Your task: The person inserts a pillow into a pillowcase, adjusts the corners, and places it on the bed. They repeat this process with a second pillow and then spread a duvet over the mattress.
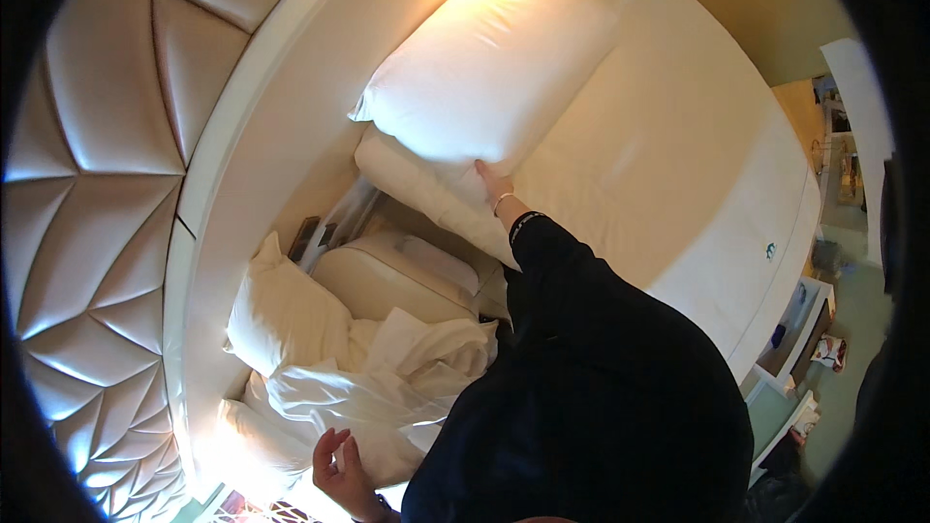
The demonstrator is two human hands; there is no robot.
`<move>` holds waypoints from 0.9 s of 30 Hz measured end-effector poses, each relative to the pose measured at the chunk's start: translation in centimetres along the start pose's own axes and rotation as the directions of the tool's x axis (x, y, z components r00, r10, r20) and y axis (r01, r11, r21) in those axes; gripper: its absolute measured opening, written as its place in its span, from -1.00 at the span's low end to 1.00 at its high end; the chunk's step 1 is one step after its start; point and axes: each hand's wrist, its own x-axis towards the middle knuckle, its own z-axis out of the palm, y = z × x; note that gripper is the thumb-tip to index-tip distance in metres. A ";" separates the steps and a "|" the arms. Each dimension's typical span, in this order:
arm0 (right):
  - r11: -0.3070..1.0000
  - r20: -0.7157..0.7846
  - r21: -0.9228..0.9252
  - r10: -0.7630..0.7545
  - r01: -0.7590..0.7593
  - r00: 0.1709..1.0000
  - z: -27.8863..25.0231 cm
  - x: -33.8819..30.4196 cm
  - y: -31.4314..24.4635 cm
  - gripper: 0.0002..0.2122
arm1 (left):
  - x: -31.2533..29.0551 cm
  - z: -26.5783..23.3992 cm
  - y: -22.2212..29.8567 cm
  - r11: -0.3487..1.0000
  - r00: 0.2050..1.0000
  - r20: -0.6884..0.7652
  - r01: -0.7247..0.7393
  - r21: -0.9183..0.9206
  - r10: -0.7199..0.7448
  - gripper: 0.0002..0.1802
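A plump white pillow (475,68) lies at the head of the bed, on the white mattress (697,155). My right hand (494,186), at the end of a black sleeve, grips the near edge of this pillow; some of its fingers are hidden. At the lower left, my left hand (347,476) is empty, its fingers loosely bent and apart. Close to it are crumpled white sheets (407,363), with another white pillow (291,310) leaning beside them. More white bedding (257,436) lies under the sheets.
A padded headboard panel (107,116) with a pale ledge (223,136) runs along the left. Between bed and sheets stands a rounded cream piece of furniture (387,281). On the right are open drawers (794,329), a snack bag (830,352) and shelves (845,174).
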 end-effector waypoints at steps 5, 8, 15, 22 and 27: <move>0.911 0.196 0.401 0.019 -0.098 0.980 -0.9 -3.0 -5.2 -0.60 | -0.6 2.1 1.5 0.987 0.986 0.037 -0.163 0.002 0.163 -0.72; 0.829 0.324 0.557 -0.155 -0.056 0.933 -3.3 -4.5 -7.4 -0.70 | -0.6 2.3 0.7 0.976 0.973 0.086 -0.216 0.007 0.215 -0.70; 0.644 0.482 0.761 -0.485 -0.075 0.730 -17.2 -15.0 -17.2 -0.83 | -3.0 1.4 -1.8 0.919 0.890 0.228 -0.375 -0.124 0.394 -0.74; 0.592 0.425 0.806 -0.585 0.005 0.690 -29.8 -41.4 -11.6 -0.83 | -5.8 1.5 -6.1 0.852 0.721 0.453 -0.458 -0.255 0.524 -0.51; 0.689 0.572 0.721 -0.534 -0.071 0.623 -36.1 -49.0 -4.7 -0.76 | -7.7 4.4 -9.2 0.785 0.627 0.480 -0.551 -0.283 0.613 -0.19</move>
